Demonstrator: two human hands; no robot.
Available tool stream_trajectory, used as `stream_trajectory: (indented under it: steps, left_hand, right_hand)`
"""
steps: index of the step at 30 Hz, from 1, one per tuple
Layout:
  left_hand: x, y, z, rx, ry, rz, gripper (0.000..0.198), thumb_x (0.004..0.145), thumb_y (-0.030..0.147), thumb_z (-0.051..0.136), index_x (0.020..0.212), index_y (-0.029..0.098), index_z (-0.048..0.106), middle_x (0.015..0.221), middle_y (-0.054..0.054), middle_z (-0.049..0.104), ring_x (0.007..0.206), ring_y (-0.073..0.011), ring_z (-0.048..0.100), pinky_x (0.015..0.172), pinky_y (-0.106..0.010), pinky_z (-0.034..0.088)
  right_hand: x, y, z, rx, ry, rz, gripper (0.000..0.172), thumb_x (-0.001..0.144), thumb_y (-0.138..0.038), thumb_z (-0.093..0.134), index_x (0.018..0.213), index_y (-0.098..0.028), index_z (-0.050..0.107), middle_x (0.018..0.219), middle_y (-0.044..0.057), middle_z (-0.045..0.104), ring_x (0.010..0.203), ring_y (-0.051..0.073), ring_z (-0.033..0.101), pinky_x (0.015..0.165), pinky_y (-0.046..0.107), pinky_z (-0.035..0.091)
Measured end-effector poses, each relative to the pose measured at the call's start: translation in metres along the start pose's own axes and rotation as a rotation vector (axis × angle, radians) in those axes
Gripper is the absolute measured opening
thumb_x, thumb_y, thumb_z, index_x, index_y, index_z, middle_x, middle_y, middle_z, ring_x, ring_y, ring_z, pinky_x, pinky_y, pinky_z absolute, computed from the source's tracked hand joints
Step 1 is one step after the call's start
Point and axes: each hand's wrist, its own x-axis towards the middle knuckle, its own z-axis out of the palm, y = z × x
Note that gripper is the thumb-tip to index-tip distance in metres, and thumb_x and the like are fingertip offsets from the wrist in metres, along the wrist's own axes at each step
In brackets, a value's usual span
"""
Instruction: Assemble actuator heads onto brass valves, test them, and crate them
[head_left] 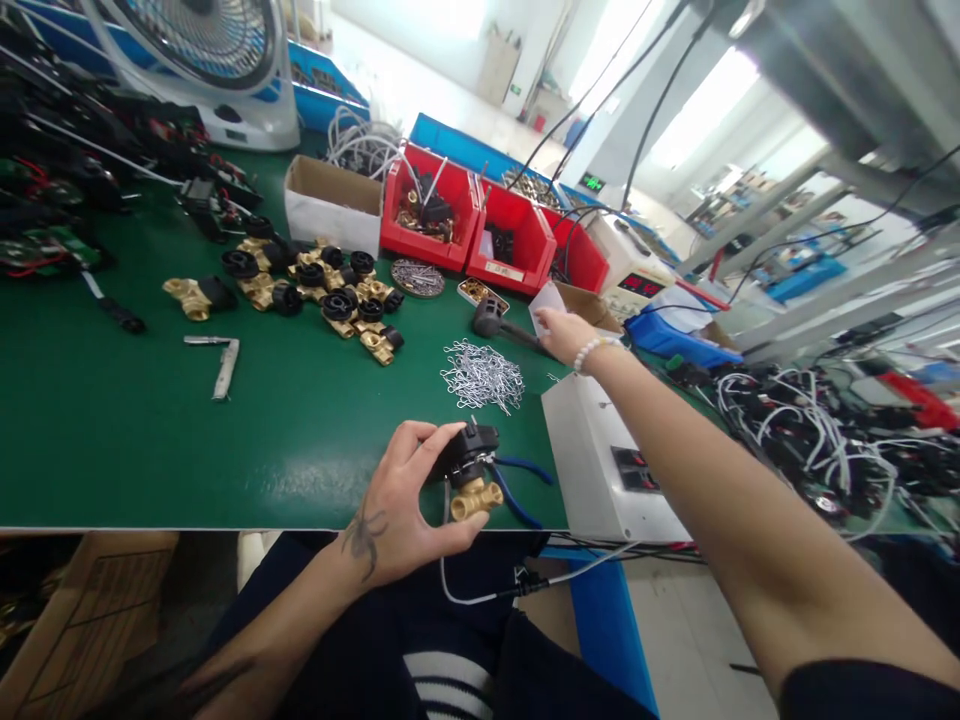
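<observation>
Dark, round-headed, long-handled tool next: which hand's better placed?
Likely right. The right hand is by the end of the dark tool's handle, contact unclear; the left hand holds the brass fitting with black housing near the green tabletop's front edge.

Valve unit (471, 466) before clip pile (484, 377), fittings (339, 303) left, bins (421, 247) behind

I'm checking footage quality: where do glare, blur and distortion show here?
Head view: the distant white-walled room looks hazy, with overexposed patches; head view: a soft sheen marks the flat green tabletop beside the bare left hand; head view: the bare right forearm seems wide-angle stretched.
</observation>
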Motion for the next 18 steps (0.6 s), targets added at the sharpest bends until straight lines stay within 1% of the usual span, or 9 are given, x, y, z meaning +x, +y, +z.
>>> stream_trajectory:
  steps: [3, 5, 7, 10, 12, 13, 14, 16, 18]
  left_hand:
    - [-0.001, -0.002, 0.0, -0.009, -0.01, 0.0, 0.073, 0.072, 0.033, 0.074, 0.138, 0.021, 0.044, 0.117, -0.008, 0.048, 0.106, -0.0225, 0.054, 0.093, -0.039, 0.052]
    - [-0.001, -0.003, 0.0, -0.015, -0.012, -0.003, 0.073, 0.072, 0.033, 0.074, 0.138, 0.022, 0.043, 0.118, -0.008, 0.047, 0.106, -0.0224, 0.054, 0.093, -0.039, 0.052]
    - [-0.001, -0.003, 0.0, -0.022, -0.011, -0.009, 0.073, 0.072, 0.032, 0.073, 0.138, 0.022, 0.043, 0.119, -0.008, 0.047, 0.106, -0.0223, 0.054, 0.093, -0.039, 0.052]
    - [0.0, -0.003, -0.001, -0.024, -0.008, -0.013, 0.072, 0.072, 0.032, 0.073, 0.137, 0.021, 0.045, 0.118, -0.008, 0.047, 0.106, -0.022, 0.054, 0.094, -0.039, 0.052]
    - [0.0, -0.003, -0.001, -0.032, 0.0, -0.011, 0.07, 0.073, 0.033, 0.073, 0.136, 0.021, 0.046, 0.116, -0.007, 0.048, 0.105, -0.0217, 0.054, 0.094, -0.038, 0.052]
    - [0.0, -0.003, -0.001, -0.04, 0.003, -0.012, 0.07, 0.073, 0.033, 0.073, 0.136, 0.021, 0.046, 0.116, -0.007, 0.048, 0.104, -0.0216, 0.054, 0.093, -0.038, 0.052]
    - [0.0, -0.003, -0.001, -0.048, 0.004, -0.015, 0.069, 0.073, 0.033, 0.073, 0.136, 0.021, 0.046, 0.116, -0.007, 0.048, 0.104, -0.0216, 0.054, 0.093, -0.037, 0.052]
    - [-0.001, -0.003, -0.001, -0.056, -0.001, -0.022, 0.069, 0.073, 0.034, 0.073, 0.135, 0.02, 0.047, 0.115, -0.007, 0.048, 0.104, -0.0216, 0.054, 0.093, -0.037, 0.052]
    - [0.0, -0.002, -0.002, -0.056, -0.004, -0.019, 0.069, 0.072, 0.034, 0.073, 0.135, 0.019, 0.048, 0.115, -0.007, 0.048, 0.103, -0.0215, 0.054, 0.095, -0.038, 0.051]
  right_hand:
    - [0.023, -0.004, 0.023, -0.036, -0.072, 0.032, 0.029, 0.093, -0.03, 0.063, 0.116, -0.013, 0.062, 0.117, 0.01, 0.065, 0.102, 0.022, 0.065, 0.089, 0.043, 0.054]
    - [0.028, -0.012, 0.029, -0.046, -0.058, 0.044, 0.03, 0.093, -0.034, 0.062, 0.114, -0.013, 0.063, 0.115, 0.01, 0.065, 0.1, 0.022, 0.065, 0.088, 0.043, 0.055]
    - [0.026, -0.018, 0.026, -0.043, 0.004, 0.043, 0.027, 0.095, -0.031, 0.059, 0.114, -0.012, 0.062, 0.116, 0.011, 0.065, 0.102, 0.023, 0.064, 0.089, 0.043, 0.053]
    - [0.011, -0.024, 0.004, -0.033, 0.135, 0.037, 0.023, 0.097, -0.026, 0.052, 0.113, -0.01, 0.061, 0.118, 0.017, 0.064, 0.106, 0.027, 0.062, 0.088, 0.042, 0.048]
    - [-0.013, -0.027, -0.016, 0.068, 0.223, 0.041, 0.022, 0.098, -0.029, 0.05, 0.108, -0.012, 0.06, 0.107, 0.017, 0.066, 0.097, 0.027, 0.063, 0.08, 0.038, 0.046]
    - [-0.031, -0.027, -0.025, 0.143, 0.258, 0.044, 0.022, 0.1, -0.032, 0.046, 0.103, -0.014, 0.059, 0.096, 0.013, 0.066, 0.087, 0.024, 0.063, 0.073, 0.034, 0.046]
    - [-0.051, -0.028, -0.033, 0.377, 0.298, 0.043, 0.022, 0.099, -0.034, 0.047, 0.096, -0.016, 0.058, 0.082, 0.008, 0.063, 0.075, 0.02, 0.061, 0.065, 0.031, 0.044]
    - [-0.1, -0.03, -0.044, 0.578, 0.266, 0.019, 0.034, 0.103, -0.042, 0.03, 0.089, -0.02, 0.051, 0.059, -0.003, 0.046, 0.049, 0.012, 0.047, 0.049, 0.025, 0.037]
    - [-0.15, -0.033, -0.044, 1.02, 0.161, -0.004, 0.037, 0.1, -0.05, 0.035, 0.085, -0.022, 0.052, 0.054, -0.007, 0.038, 0.042, 0.009, 0.035, 0.042, 0.022, 0.028]
